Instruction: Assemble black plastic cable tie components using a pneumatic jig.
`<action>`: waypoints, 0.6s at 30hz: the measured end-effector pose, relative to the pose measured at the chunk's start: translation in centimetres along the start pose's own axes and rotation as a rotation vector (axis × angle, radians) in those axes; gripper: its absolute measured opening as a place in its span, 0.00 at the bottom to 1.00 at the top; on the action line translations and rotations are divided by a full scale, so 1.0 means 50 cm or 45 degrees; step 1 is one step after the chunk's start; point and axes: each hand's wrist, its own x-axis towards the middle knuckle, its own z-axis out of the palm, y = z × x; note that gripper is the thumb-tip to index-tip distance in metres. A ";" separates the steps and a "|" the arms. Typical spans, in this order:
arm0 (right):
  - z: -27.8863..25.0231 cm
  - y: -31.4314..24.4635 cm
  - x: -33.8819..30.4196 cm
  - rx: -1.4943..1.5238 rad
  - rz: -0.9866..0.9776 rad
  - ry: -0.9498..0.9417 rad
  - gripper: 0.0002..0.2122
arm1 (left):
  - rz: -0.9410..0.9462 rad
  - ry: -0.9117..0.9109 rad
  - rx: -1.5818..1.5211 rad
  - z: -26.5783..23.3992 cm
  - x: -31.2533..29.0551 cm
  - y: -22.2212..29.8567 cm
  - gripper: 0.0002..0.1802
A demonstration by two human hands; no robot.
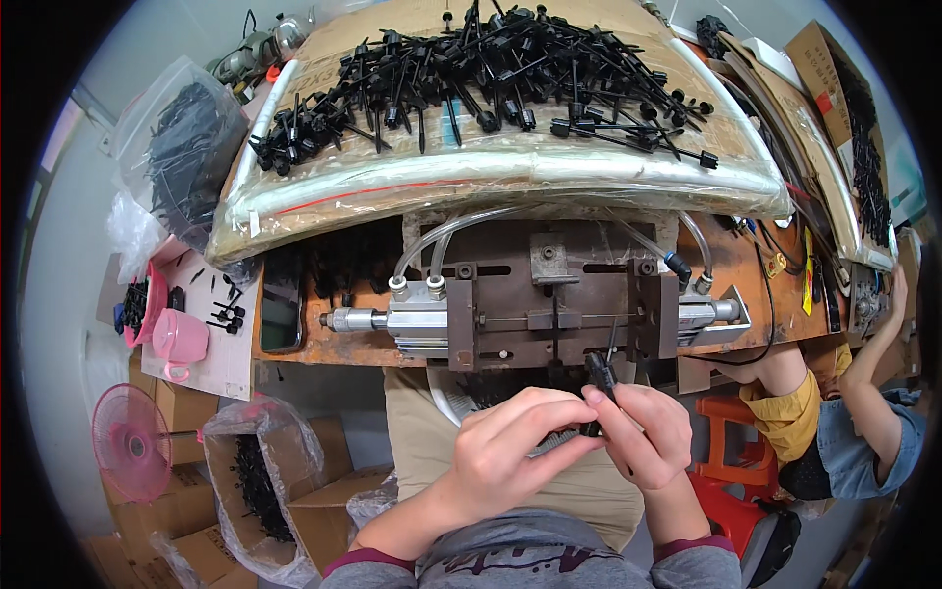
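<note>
Close together in front of my lap, my left hand [520, 444] and my right hand [643, 432] hold a small black plastic part [601, 373] with a ribbed head and thin stem. My right thumb and fingers pinch its body. The left fingertips close on a dark piece at its lower end; whether that is one piece with it is hidden. Just beyond stands a dark metal clamping fixture [510, 339], with a silver air cylinder [420, 319] on the left and another cylinder [702, 314] on the right. A thin black piece [554, 329] sits upright at the fixture's middle.
A sloping cardboard tray [392, 182] bears a heap of black stemmed parts [471, 74]. At left are a phone [284, 312], a pink cup [181, 336], a pink fan [131, 442] and a lined box [285, 461]. Another person's arm [883, 334] reaches in at right, near an orange stool [731, 442].
</note>
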 end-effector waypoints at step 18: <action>-0.057 0.010 -0.010 1.145 1.269 0.176 0.08 | 0.115 -0.167 0.878 0.014 0.009 -0.064 0.13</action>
